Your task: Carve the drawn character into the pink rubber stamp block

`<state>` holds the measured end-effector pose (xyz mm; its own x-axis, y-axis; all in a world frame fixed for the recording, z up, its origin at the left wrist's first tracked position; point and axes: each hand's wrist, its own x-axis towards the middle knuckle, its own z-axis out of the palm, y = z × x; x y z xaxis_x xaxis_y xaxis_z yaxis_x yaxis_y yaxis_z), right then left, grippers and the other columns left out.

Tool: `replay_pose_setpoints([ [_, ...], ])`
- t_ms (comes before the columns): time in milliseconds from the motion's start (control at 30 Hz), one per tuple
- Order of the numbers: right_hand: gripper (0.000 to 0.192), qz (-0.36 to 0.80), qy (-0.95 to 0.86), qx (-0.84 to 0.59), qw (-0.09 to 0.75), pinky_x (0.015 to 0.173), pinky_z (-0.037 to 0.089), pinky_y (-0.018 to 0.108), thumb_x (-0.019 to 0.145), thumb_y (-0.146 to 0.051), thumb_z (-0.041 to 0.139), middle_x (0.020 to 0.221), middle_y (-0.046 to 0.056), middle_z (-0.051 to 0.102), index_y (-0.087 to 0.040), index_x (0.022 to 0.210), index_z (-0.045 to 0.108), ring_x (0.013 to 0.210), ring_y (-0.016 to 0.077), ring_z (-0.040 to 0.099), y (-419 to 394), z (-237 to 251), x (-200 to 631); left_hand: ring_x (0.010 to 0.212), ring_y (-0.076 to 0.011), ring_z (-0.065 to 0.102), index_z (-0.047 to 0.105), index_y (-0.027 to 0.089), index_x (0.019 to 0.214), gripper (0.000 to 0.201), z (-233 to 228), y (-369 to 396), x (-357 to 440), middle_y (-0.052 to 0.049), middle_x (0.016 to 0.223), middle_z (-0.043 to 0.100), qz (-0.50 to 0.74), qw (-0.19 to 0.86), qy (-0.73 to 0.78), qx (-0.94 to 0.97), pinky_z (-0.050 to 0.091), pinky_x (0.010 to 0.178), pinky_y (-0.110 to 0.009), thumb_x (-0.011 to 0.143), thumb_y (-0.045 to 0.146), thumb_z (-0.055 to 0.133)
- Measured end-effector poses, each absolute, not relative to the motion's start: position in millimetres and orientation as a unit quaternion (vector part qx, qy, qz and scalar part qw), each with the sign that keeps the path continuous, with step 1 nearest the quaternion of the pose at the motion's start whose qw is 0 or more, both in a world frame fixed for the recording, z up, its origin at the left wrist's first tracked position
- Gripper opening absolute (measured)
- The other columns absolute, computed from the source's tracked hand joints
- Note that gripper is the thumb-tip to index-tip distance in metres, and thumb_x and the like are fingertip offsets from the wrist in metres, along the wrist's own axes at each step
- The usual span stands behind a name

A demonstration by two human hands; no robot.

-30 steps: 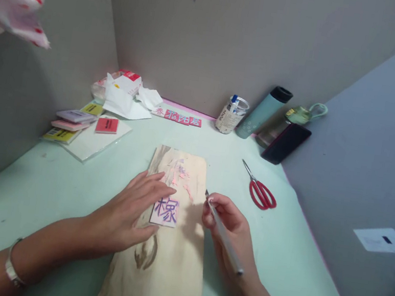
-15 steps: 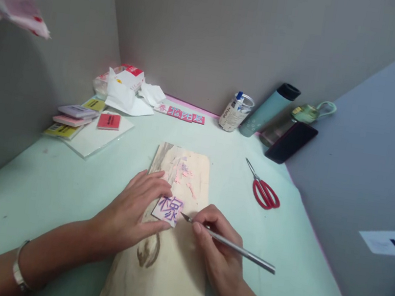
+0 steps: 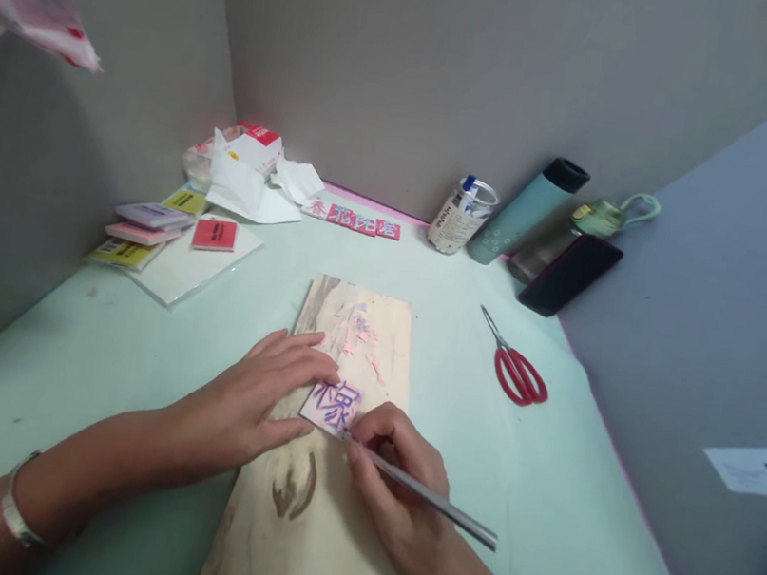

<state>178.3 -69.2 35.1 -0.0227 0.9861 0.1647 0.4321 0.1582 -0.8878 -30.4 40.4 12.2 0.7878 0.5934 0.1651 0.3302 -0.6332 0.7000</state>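
Where pale green tabletop (image 3: pixel 93 350) spreads widest, wooden board (image 3: pixel 328 510) at centre, carrying small pink card (image 3: pixel 332 405) with a purple character. Left hand (image 3: pixel 251 402) flat, fingers spread, pinning card's nine o'clock edge. Right hand (image 3: pixel 396 491) at five o'clock of card, fingers pinched around craft knife (image 3: pixel 424 495), tip touching card's lower edge. Red scissors (image 3: pixel 519 370) at three o'clock, well apart; stacked pads (image 3: pixel 147 233) at ten; bottle (image 3: pixel 528 213) at one.

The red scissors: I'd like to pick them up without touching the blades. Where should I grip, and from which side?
Grip the red scissors by the looped handles, the end nearest the person, coming from the near right. They lie flat on the table, closed blades pointing away toward the back wall.
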Motion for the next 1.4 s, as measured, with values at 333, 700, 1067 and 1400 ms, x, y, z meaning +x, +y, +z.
replay_pose_setpoints([
  [333, 0.013, 0.317, -0.649, -0.555, 0.412, 0.056, 0.035, 0.024, 0.095, -0.020, 0.055, 0.072, -0.004, 0.053, -0.022, 0.082, 0.054, 0.061, 0.0112, 0.045, -65.3, 29.6, 176.6, 0.152, -0.0310, 0.031, 0.056, 0.031, 0.131, 0.037, 9.4, 44.2, -30.8, -0.004, 0.141, 0.061, 0.175, 0.351, 0.261, 0.882, 0.017, 0.125, -0.058, 0.095, 0.025, 0.063],
  [700, 0.016, 0.294, -0.670, -0.560, 0.390, 0.058, 0.035, 0.023, 0.095, -0.017, 0.051, 0.072, -0.004, 0.052, -0.022, 0.080, 0.051, 0.061, 0.0105, 0.046, -65.6, 33.8, 176.2, 0.152, -0.0305, 0.033, 0.056, 0.033, 0.132, 0.038, 8.0, 43.8, -31.6, -0.002, 0.141, 0.062, 0.179, 0.349, 0.264, 0.881, 0.015, 0.126, -0.057, 0.096, 0.024, 0.063],
  [1067, 0.016, 0.308, -0.664, -0.557, 0.392, 0.057, 0.037, 0.023, 0.096, -0.019, 0.051, 0.072, -0.004, 0.054, -0.022, 0.080, 0.052, 0.061, 0.0108, 0.047, -66.4, 32.8, 177.5, 0.152, -0.0308, 0.031, 0.053, 0.033, 0.131, 0.037, 8.0, 45.1, -31.4, -0.002, 0.141, 0.061, 0.172, 0.350, 0.256, 0.885, 0.014, 0.124, -0.060, 0.096, 0.024, 0.063],
  [1400, 0.015, 0.305, -0.668, -0.556, 0.389, 0.059, 0.037, 0.023, 0.097, -0.019, 0.051, 0.074, -0.003, 0.054, -0.022, 0.082, 0.052, 0.063, 0.0107, 0.048, -66.2, 34.7, 177.9, 0.151, -0.0314, 0.032, 0.054, 0.032, 0.131, 0.038, 8.7, 45.3, -31.3, -0.003, 0.141, 0.062, 0.175, 0.347, 0.256, 0.885, 0.015, 0.124, -0.060, 0.095, 0.023, 0.063],
])
